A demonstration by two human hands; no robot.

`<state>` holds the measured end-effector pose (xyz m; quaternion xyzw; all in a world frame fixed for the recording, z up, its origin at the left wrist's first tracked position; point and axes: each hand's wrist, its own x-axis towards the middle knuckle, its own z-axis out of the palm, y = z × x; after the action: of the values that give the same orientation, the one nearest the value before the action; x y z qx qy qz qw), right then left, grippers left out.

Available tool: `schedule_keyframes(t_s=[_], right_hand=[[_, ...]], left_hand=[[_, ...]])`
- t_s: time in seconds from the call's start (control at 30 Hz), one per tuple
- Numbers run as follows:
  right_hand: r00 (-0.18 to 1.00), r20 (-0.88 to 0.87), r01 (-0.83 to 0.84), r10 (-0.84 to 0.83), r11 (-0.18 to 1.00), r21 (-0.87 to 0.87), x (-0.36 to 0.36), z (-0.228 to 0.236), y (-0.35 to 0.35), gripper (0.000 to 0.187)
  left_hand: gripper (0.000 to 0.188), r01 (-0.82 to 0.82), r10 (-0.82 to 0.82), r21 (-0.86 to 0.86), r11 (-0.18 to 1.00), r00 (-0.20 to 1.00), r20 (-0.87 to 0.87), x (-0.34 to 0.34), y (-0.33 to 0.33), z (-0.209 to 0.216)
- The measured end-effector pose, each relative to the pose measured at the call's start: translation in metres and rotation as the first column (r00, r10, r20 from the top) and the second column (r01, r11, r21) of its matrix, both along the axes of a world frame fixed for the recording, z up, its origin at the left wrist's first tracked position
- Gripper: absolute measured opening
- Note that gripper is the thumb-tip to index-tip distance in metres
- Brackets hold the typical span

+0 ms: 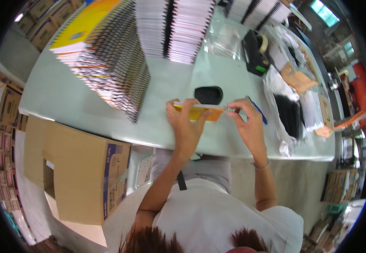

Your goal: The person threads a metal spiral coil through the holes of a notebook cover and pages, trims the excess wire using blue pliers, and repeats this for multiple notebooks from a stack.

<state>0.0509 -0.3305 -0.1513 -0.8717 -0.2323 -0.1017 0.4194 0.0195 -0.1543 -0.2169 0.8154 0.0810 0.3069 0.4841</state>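
At the lower edge the person's white shirt point(216, 219) is seen, nearest to the camera, and both bare forearms go up from it to the desk point(65, 97).

A thin yellow spiral notebook point(197, 111) is held between the two hands just above the near edge of the desk. It is seen almost edge-on. Its long axis lies left to right, nearly level; the spiral end points to the person's right. The left hand point(185, 124) is closed around the left part of the notebook, with the fingers on the yellow cover and the thumb on the upper edge. The right hand point(246, 120) is pinched on the wire spiral point(232, 109) at the right end; a bracelet is worn on this wrist.

Just behind the notebook a black oval thing point(208, 94) lies on the desk. A blue pen point(256, 110) lies beside the right hand. Further back, leaning stacks of spiral notebooks point(107, 55) are placed, and to the right a black tape dispenser point(255, 52) and a bundle of black spirals point(290, 114) in clear plastic. An open cardboard box point(77, 168) stands on the floor to the left.
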Motion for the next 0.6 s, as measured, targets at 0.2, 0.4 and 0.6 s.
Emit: schedule_keyframes(t_s=[0.2,0.4,0.6], right_hand=[[0.996,0.083,-0.011,0.031,0.972,-0.234,0.001,-0.014,-0.005,0.012],[0.986,0.167,0.034,0.004,0.974,-0.222,0.001,-0.012,0.005,0.009],[0.983,0.181,0.031,0.02,0.961,-0.275,0.001,-0.011,0.012,0.009]], left_hand=[[0.04,0.031,-0.031,-0.011,0.999,0.999,-0.045,-0.003,-0.001,0.002],[0.038,0.05,-0.052,-0.042,0.998,0.997,-0.048,-0.003,-0.003,0.003],[0.035,0.052,-0.053,-0.032,0.998,0.998,-0.043,-0.006,-0.002,0.004]])
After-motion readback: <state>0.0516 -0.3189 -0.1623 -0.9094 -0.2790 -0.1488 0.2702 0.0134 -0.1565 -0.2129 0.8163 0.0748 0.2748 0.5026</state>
